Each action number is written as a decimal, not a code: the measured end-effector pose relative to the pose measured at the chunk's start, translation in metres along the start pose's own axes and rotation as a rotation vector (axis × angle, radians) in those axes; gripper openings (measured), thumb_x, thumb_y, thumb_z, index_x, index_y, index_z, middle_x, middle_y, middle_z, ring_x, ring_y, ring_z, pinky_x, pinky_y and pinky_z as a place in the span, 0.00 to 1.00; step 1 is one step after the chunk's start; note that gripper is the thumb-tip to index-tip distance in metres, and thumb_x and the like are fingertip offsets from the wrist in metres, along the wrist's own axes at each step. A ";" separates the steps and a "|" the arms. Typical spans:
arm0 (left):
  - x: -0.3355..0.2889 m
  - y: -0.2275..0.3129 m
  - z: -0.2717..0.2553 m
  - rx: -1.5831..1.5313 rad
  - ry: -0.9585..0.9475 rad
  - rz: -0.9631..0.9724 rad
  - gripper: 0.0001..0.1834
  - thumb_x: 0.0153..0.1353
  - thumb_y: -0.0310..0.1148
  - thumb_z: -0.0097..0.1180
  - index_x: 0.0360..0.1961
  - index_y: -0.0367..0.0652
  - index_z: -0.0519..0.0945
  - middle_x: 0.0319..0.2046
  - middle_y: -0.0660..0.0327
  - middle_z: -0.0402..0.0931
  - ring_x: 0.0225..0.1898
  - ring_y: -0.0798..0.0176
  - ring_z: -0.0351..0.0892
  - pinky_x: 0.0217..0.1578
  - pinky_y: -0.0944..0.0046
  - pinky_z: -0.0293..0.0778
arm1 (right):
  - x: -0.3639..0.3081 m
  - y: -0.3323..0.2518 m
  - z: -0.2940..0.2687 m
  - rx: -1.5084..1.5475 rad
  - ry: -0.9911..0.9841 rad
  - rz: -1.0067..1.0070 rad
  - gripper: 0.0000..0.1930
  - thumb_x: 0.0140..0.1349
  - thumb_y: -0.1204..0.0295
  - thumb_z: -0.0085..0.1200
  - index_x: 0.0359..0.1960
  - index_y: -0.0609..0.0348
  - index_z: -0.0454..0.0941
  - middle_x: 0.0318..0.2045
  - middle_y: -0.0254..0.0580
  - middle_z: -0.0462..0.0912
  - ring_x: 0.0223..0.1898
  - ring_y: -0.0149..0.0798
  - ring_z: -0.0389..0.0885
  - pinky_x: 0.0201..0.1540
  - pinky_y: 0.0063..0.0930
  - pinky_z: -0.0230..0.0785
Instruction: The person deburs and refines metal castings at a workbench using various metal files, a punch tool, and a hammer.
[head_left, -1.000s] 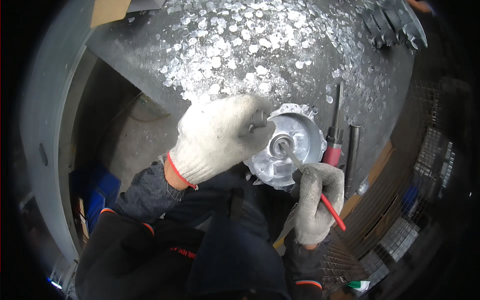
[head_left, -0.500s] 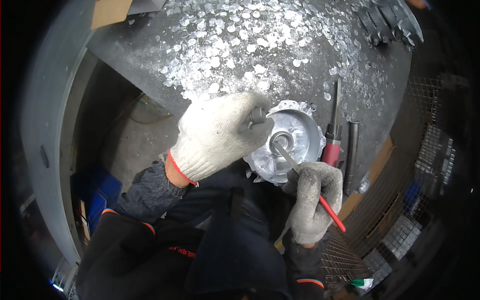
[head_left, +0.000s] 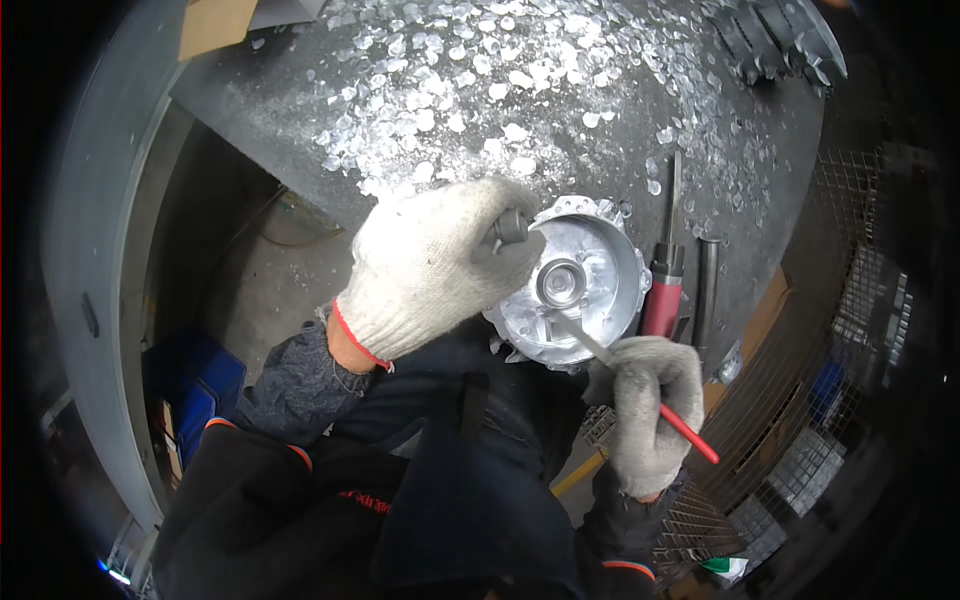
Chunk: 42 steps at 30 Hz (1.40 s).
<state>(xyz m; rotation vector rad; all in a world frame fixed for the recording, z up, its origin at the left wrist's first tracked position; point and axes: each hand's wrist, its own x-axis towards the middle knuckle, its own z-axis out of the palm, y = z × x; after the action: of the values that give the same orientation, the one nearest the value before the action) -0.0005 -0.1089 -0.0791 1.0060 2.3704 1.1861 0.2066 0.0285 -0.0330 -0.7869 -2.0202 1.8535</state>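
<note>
One red-and-grey tool (head_left: 663, 295) and one dark rod (head_left: 705, 290) neighboured one round silver casting (head_left: 612, 262); white-gloved left hand (head_left: 435, 265), overlapping it, clutched one grey cylinder (head_left: 512, 226); white-gloved right hand (head_left: 652, 410) gripped one red-handled blade (head_left: 585, 336).

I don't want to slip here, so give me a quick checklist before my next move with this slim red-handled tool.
1. Left hand and right hand gloved: ok.
2. Slim red-handled tool gripped in the right hand: ok.
3. Grey cylindrical piece gripped in the left hand: ok.
4. Tool tip touching the round metal casting: cannot tell from this view.
5. Casting supported underneath: cannot tell, underside hidden.
6. Bench free of loose flakes: not ok, many lie scattered.
</note>
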 end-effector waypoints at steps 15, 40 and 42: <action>0.000 0.001 0.001 -0.006 -0.002 -0.036 0.15 0.61 0.33 0.75 0.48 0.47 0.88 0.27 0.66 0.82 0.27 0.69 0.82 0.33 0.67 0.79 | 0.007 -0.007 -0.003 -0.241 0.025 0.114 0.08 0.74 0.81 0.56 0.51 0.68 0.81 0.37 0.43 0.87 0.35 0.27 0.84 0.40 0.25 0.78; 0.002 0.001 -0.003 -0.012 -0.035 -0.041 0.16 0.60 0.32 0.76 0.50 0.48 0.89 0.28 0.67 0.84 0.26 0.69 0.83 0.32 0.67 0.81 | 0.051 -0.005 0.025 -0.319 0.148 0.042 0.11 0.73 0.75 0.65 0.53 0.67 0.86 0.42 0.43 0.90 0.40 0.29 0.85 0.44 0.25 0.77; 0.002 0.001 -0.003 -0.015 -0.028 -0.037 0.16 0.60 0.31 0.76 0.49 0.48 0.89 0.28 0.67 0.84 0.26 0.69 0.82 0.31 0.68 0.80 | 0.045 -0.011 0.027 -0.220 0.222 0.170 0.11 0.75 0.73 0.63 0.54 0.65 0.85 0.39 0.39 0.89 0.34 0.22 0.81 0.34 0.18 0.71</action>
<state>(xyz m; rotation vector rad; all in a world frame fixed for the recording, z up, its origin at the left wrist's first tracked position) -0.0034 -0.1094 -0.0765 0.9638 2.3445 1.1677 0.1529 0.0322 -0.0325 -1.2015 -2.0897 1.5593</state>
